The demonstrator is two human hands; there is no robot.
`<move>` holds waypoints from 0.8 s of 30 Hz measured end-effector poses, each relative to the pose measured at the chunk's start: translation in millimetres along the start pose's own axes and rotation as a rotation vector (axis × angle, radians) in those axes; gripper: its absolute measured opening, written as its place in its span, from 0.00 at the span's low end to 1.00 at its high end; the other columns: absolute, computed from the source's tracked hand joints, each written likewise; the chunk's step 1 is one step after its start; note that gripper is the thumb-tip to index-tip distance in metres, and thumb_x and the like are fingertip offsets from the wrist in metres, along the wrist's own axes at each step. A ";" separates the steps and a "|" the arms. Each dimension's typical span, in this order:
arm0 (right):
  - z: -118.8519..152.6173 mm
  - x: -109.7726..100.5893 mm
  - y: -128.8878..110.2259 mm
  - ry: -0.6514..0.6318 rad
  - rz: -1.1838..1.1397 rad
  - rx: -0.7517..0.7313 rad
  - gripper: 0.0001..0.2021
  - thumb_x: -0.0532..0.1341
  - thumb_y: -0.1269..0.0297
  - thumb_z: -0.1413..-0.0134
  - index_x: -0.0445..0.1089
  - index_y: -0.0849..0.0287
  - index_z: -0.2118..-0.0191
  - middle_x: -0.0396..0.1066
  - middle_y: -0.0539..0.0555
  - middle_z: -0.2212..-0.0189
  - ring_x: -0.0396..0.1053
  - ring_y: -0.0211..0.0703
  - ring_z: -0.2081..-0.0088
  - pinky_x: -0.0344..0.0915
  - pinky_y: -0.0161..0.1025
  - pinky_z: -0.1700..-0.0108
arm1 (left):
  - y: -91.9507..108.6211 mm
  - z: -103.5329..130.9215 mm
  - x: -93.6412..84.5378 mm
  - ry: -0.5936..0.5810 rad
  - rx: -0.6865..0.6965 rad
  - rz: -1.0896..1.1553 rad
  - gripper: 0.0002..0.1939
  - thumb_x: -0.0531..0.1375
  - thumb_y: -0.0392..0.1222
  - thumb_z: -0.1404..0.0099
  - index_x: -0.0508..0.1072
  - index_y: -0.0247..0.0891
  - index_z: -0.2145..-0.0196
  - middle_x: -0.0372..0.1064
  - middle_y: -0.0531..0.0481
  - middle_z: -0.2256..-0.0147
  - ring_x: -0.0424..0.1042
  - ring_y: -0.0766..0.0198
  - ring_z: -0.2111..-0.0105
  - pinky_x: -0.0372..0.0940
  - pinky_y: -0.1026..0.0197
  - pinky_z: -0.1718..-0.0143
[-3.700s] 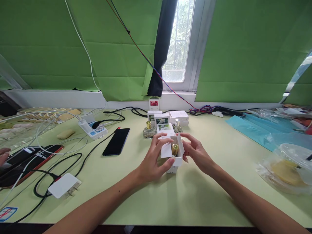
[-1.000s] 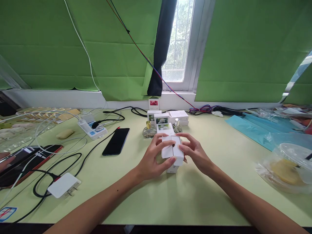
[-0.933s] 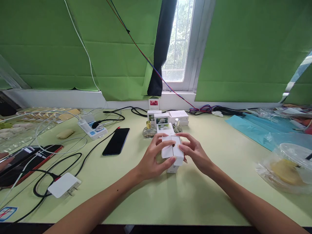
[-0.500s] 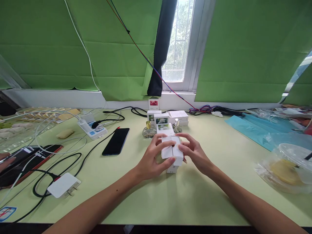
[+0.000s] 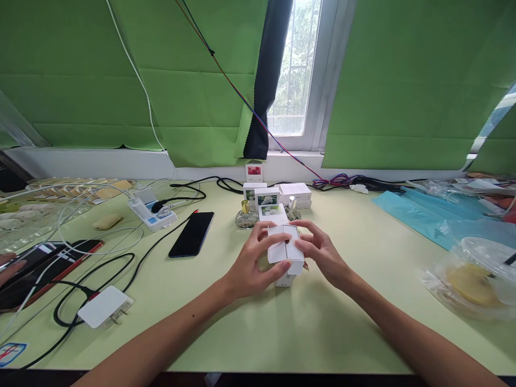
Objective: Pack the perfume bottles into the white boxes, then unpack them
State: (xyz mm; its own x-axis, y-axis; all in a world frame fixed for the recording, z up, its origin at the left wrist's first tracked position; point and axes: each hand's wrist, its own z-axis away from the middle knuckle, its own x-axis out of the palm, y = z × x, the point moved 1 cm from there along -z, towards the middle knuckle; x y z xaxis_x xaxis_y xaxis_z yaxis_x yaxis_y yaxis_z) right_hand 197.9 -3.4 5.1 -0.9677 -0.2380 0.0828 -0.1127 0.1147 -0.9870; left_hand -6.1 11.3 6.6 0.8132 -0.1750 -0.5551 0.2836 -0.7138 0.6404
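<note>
A small white cardboard box [image 5: 284, 280] stands upright on the table in front of me, its top flaps [image 5: 294, 266] unfolded. My left hand [image 5: 258, 260] grips it from the left, with the index finger across the top and the thumb at the near edge. On the other side my right hand [image 5: 322, 251] holds the box, its thumb pressed on the top. What lies inside is mostly hidden by the flaps and fingers. Just behind stand a round glass bottle with a gold cap [image 5: 246, 216], a second glass bottle [image 5: 293, 208], and white boxes with flower pictures [image 5: 272, 212].
A black phone [image 5: 191, 235] lies left of my hands. Beyond it are a power strip [image 5: 152, 213], a white charger [image 5: 105, 306] and loose cables. Another person's hand [image 5: 10, 267] rests by a device at far left. On the right are blue sheeting [image 5: 419, 215] and a plastic cup [image 5: 486, 263].
Almost nothing differs. Both hands keep the same hold on the box, which has shifted only very slightly.
</note>
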 end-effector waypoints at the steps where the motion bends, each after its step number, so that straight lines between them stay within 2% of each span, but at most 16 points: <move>1: 0.0 0.1 -0.2 0.000 0.002 0.001 0.27 0.66 0.46 0.44 0.66 0.54 0.44 0.69 0.47 0.73 0.63 0.37 0.76 0.62 0.35 0.74 | 0.7 -0.4 -0.2 0.001 0.003 0.002 0.21 0.64 0.50 0.33 0.75 0.44 0.44 0.58 0.40 0.45 0.61 0.47 0.39 0.68 0.49 0.44; 6: 0.2 0.3 1.1 0.005 0.007 -0.001 0.26 0.66 0.47 0.43 0.66 0.53 0.44 0.70 0.47 0.72 0.63 0.37 0.77 0.62 0.36 0.75 | 4.9 -2.3 -1.7 0.001 0.003 -0.014 0.20 0.64 0.52 0.33 0.75 0.44 0.46 0.60 0.40 0.46 0.64 0.47 0.42 0.69 0.48 0.46; 16: -1.2 -0.9 1.9 -0.008 -0.010 -0.001 0.25 0.67 0.48 0.44 0.66 0.54 0.45 0.71 0.48 0.71 0.63 0.36 0.77 0.62 0.35 0.75 | 5.1 -3.6 -2.8 -0.002 0.016 -0.001 0.19 0.64 0.49 0.33 0.75 0.44 0.46 0.60 0.41 0.47 0.62 0.48 0.41 0.68 0.49 0.45; 24: -2.9 -1.3 -0.2 -0.006 -0.002 0.002 0.26 0.67 0.48 0.46 0.67 0.55 0.46 0.67 0.45 0.76 0.60 0.36 0.77 0.60 0.35 0.75 | 5.6 -3.2 -3.7 -0.020 0.018 0.005 0.19 0.64 0.47 0.33 0.74 0.43 0.46 0.60 0.41 0.46 0.60 0.47 0.38 0.67 0.49 0.42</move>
State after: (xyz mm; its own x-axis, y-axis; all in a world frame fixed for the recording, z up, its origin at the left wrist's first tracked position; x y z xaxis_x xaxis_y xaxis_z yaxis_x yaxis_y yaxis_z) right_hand 198.6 -0.3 5.6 -0.9660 -0.2444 0.0840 -0.1142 0.1119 -0.9871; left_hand -5.9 10.1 14.0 0.8043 -0.1921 -0.5623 0.2702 -0.7246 0.6340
